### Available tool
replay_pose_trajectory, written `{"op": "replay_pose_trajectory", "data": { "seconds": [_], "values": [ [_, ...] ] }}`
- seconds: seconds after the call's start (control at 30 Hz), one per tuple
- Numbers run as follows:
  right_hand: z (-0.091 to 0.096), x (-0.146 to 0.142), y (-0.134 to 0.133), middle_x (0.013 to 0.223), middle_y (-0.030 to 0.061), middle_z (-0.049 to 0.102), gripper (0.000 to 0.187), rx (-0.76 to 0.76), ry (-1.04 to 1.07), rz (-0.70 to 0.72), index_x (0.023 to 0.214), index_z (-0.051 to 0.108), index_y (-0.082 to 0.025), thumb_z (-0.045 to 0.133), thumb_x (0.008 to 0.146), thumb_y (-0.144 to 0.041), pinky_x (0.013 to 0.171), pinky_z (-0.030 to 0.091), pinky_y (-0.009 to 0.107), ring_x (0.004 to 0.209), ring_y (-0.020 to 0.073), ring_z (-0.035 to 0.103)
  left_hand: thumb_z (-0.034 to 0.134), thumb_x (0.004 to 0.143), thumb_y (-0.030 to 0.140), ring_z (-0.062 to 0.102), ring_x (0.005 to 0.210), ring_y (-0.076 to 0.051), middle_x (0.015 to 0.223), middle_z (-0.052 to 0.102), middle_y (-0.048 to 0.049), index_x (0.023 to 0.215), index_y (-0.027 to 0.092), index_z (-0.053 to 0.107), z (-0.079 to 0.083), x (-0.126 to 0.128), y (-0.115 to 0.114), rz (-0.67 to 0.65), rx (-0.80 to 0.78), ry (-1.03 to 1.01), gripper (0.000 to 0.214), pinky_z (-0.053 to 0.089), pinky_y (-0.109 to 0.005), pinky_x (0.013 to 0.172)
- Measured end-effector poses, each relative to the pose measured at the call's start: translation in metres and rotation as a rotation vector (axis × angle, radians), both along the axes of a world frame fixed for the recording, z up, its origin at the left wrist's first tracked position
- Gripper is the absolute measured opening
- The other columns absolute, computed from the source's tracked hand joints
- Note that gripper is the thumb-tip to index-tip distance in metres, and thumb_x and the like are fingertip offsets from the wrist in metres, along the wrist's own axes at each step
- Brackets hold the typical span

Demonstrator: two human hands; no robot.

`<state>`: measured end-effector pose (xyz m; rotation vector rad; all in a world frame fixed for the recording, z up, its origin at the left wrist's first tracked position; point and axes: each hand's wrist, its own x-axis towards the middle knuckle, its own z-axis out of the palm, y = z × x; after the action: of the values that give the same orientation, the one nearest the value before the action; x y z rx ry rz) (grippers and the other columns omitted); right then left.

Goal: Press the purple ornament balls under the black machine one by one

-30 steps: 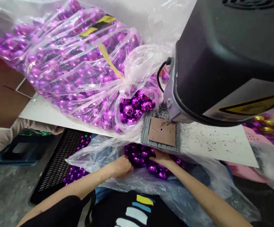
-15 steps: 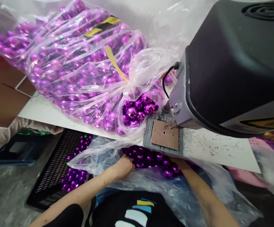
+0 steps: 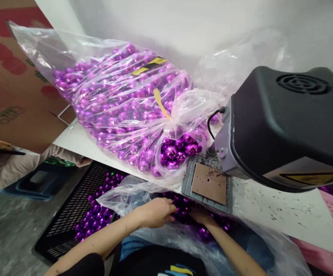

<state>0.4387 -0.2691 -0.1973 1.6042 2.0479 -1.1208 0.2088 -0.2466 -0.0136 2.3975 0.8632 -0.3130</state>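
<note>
Small purple mirrored balls (image 3: 182, 205) lie in an open clear plastic bag (image 3: 180, 234) on my lap, below the table edge. My left hand (image 3: 159, 212) is at the left side of these balls, its fingers curled inward; what they hold, if anything, is hidden. Close by on the right, my right hand (image 3: 200, 216) reaches down among the balls, and its fingers are hidden by them and by shadow. Just above both hands, a brown square plate (image 3: 209, 186) with a small hole rests on a grey base (image 3: 229, 199) at the table edge.
A large tied bag of purple balls (image 3: 120, 111) covers the table's left part. A black machine head (image 3: 293, 126) overhangs the right. Dark scraps litter the white tabletop (image 3: 272, 207). A black crate (image 3: 65, 214) with purple balls stands lower left; another person's sleeve (image 3: 25, 170) is beyond.
My left hand has moved slightly right and my right hand left, so they are closer together among the balls. The camera view has shifted, showing more of the wall and cardboard box.
</note>
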Motion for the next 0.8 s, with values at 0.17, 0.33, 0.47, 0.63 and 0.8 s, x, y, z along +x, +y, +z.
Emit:
{"op": "replay_pose_trajectory", "data": {
  "seconds": [0.17, 0.33, 0.47, 0.63, 0.8],
  "values": [
    [0.060, -0.002, -0.014, 0.129, 0.0104, 0.055, 0.047, -0.067, 0.192, 0.012, 0.126, 0.054, -0.016, 0.055, 0.092, -0.048, 0.102, 0.052, 0.044, 0.117, 0.0189, 0.055, 0.045, 0.094, 0.007, 0.062, 0.106, -0.024, 0.119, 0.065, -0.0114, 0.127, 0.019, 0.059, 0.049, 0.008, 0.072, 0.384, 0.569, -0.266, 0.039, 0.051, -0.038, 0.091],
    [0.136, 0.014, -0.039, 0.139, 0.0095, 0.054, 0.051, -0.158, 0.380, -0.068, 0.137, 0.052, -0.025, 0.053, 0.092, -0.049, 0.117, 0.039, 0.050, 0.131, 0.0235, 0.050, 0.064, 0.084, 0.011, 0.059, 0.112, -0.032, 0.128, 0.059, -0.0165, 0.132, 0.016, 0.056, 0.046, 0.017, 0.128, 0.471, 0.680, -0.247, 0.049, 0.049, -0.048, 0.095],
    [0.185, 0.031, -0.045, 0.135, 0.0058, 0.060, 0.052, -0.171, 0.552, -0.235, 0.133, 0.059, -0.031, 0.052, 0.089, -0.058, 0.116, 0.039, 0.043, 0.128, 0.0239, 0.054, 0.071, 0.086, 0.032, 0.059, 0.113, -0.027, 0.130, 0.057, -0.0109, 0.135, 0.024, 0.053, 0.060, 0.016, 0.101, 0.715, 0.225, -0.785, 0.053, 0.051, -0.040, 0.094],
    [0.210, 0.020, -0.033, 0.105, 0.0083, 0.068, 0.061, -0.055, 0.777, -0.560, 0.137, 0.050, -0.022, 0.037, 0.094, -0.062, 0.080, 0.054, 0.030, 0.089, 0.0151, 0.065, 0.073, 0.084, 0.040, 0.067, 0.094, -0.021, 0.115, 0.063, -0.0082, 0.136, 0.025, 0.053, 0.055, 0.040, 0.029, 0.946, -0.983, -1.230, 0.057, 0.054, -0.030, 0.077],
    [0.206, -0.005, -0.019, 0.095, 0.0053, 0.062, 0.065, 0.141, 0.851, -0.787, 0.140, 0.040, -0.021, 0.041, 0.092, -0.063, 0.067, 0.051, 0.024, 0.075, 0.0107, 0.060, 0.065, 0.089, 0.052, 0.068, 0.093, -0.020, 0.105, 0.067, -0.0043, 0.121, 0.023, 0.055, 0.023, 0.072, 0.000, 1.131, -1.062, -1.344, 0.044, 0.053, -0.033, 0.083]
  ]
}}
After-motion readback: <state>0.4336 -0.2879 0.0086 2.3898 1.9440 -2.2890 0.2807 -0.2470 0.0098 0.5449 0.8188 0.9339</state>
